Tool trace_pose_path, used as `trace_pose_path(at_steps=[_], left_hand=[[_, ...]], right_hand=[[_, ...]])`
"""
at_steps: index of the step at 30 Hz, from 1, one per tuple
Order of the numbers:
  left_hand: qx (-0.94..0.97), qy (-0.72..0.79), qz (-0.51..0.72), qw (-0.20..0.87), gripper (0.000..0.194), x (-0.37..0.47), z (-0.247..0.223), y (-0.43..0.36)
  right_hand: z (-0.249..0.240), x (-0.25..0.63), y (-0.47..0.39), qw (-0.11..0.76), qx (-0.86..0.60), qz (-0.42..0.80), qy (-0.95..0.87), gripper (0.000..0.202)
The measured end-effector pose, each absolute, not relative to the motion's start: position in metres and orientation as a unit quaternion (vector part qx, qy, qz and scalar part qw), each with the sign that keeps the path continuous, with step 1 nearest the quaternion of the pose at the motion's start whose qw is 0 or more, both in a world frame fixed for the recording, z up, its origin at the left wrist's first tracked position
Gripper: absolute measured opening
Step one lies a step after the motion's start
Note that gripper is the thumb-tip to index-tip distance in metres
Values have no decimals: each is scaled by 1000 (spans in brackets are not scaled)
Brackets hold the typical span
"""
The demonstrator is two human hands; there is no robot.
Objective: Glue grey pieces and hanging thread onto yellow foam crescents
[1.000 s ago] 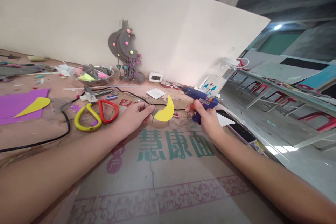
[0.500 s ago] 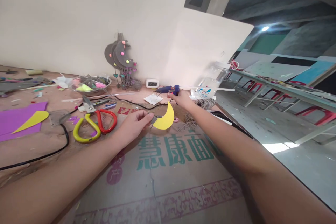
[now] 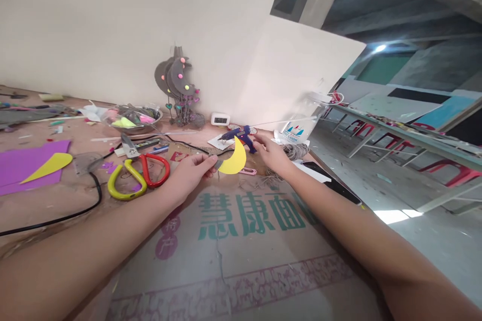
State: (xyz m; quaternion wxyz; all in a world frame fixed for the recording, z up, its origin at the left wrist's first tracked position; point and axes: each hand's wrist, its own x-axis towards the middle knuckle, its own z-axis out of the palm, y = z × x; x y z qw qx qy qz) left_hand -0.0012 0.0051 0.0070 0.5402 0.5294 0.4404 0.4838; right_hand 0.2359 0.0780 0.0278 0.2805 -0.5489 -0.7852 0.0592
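Note:
My left hand (image 3: 196, 168) pinches the left end of a yellow crescent moon cutout (image 3: 234, 160), which has a small grey piece at the held end. The moon is raised over the board with its upper tip in front of the glue gun. My right hand (image 3: 274, 154) is just right of the blue glue gun (image 3: 243, 133), fingertips apart by its handle, either touching or very close. Nozzle pointing left, the gun sits over a white paper square (image 3: 220, 141), a clear glue stick (image 3: 282, 121) extending from its back. Below the moon lies a pink cutter (image 3: 248, 171).
Scissors with yellow and red handles (image 3: 155, 170), purple sheets (image 3: 22, 173) and a yellow cutout (image 3: 48, 166) lie left. Behind stand a bowl (image 3: 131, 125), grey moon ornaments (image 3: 176, 80), a timer (image 3: 220, 119) and a plastic jar (image 3: 297, 128). A black cord (image 3: 56, 223) crosses the table.
The glue gun has gone from level in my right hand to tilted with its handle exposed. My right hand has drawn back to the right. The moon stays in my left hand.

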Motion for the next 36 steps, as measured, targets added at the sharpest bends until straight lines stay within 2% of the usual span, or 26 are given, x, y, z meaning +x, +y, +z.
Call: trace_pose_path(at_steps=[6, 14, 17, 22, 27, 30, 32, 36], left_hand=[[519, 419, 497, 555, 34, -2, 7, 6], [513, 419, 503, 555, 30, 0, 3, 7], [514, 422, 502, 554, 31, 0, 2, 8], [561, 445, 488, 499, 31, -1, -3, 10], [584, 446, 472, 486, 32, -1, -4, 9], [585, 444, 473, 487, 32, -1, -3, 8], [579, 443, 481, 488, 32, -1, -1, 8], [553, 443, 501, 497, 31, -1, 2, 6]], right_hand=[[27, 218, 18, 218, -459, 53, -860, 40], [22, 190, -8, 185, -360, -9, -914, 25], [20, 188, -9, 184, -343, 14, -921, 14], [22, 184, -16, 177, -307, 78, -932, 13], [27, 185, -25, 205, -353, 193, -892, 10], [26, 187, -25, 212, -401, 252, -855, 34], [24, 187, -23, 212, -433, 241, -842, 46], [19, 188, -17, 217, -473, 170, -837, 53]])
